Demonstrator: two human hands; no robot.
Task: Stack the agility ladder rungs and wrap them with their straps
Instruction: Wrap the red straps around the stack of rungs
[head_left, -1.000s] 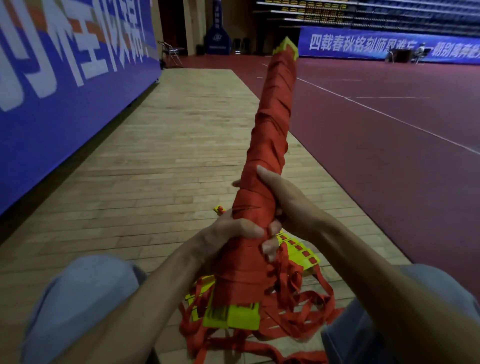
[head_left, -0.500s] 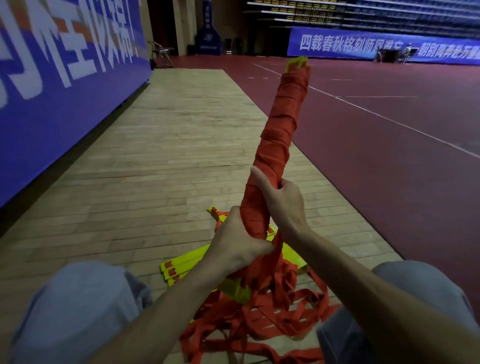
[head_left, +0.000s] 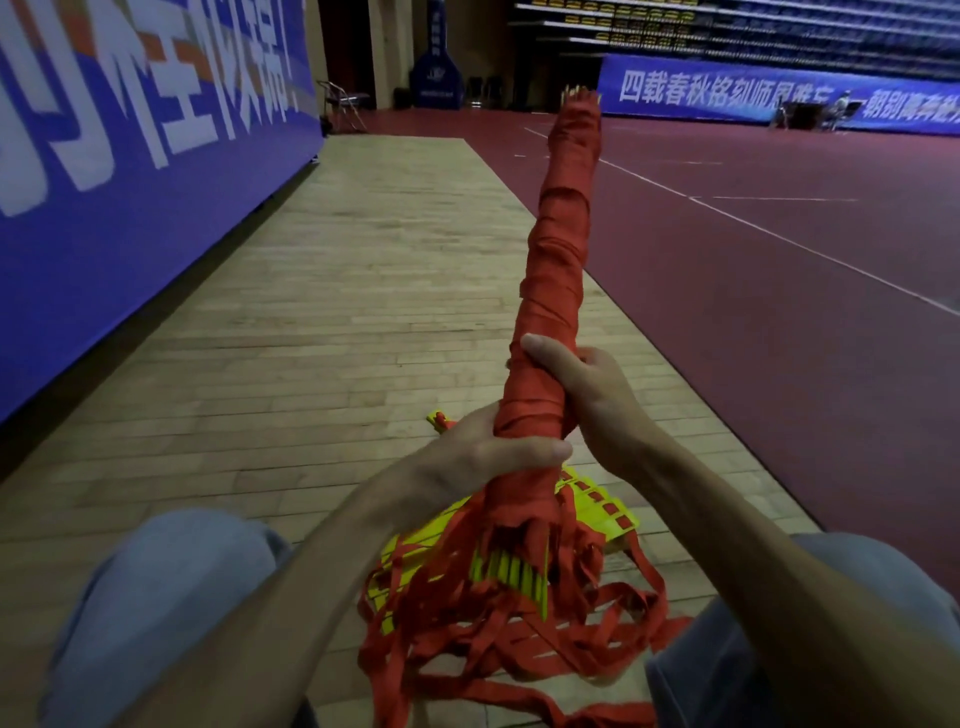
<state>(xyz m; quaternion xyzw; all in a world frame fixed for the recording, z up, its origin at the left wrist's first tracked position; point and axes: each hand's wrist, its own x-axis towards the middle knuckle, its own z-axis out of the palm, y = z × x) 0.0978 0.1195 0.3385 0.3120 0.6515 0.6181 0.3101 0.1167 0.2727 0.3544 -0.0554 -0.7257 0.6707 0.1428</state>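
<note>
Wrapped bundle (head_left: 558, 270) held slanting up over a wood floor (head_left: 337, 338).
I see my left grip (head_left: 483, 452) curled round it just under my right grip (head_left: 587, 395), likewise clasping; loose straps (head_left: 519, 634) heap beneath both, banner (head_left: 130, 156) left, red court (head_left: 779, 312) right.

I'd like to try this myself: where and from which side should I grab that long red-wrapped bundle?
Take the bundle low down, just above the loose straps, where the wrapping is tight and round. Come from either side, fingers curled round it, as the left hand and right hand do. Held at the far tip, it would likely swing.
</note>
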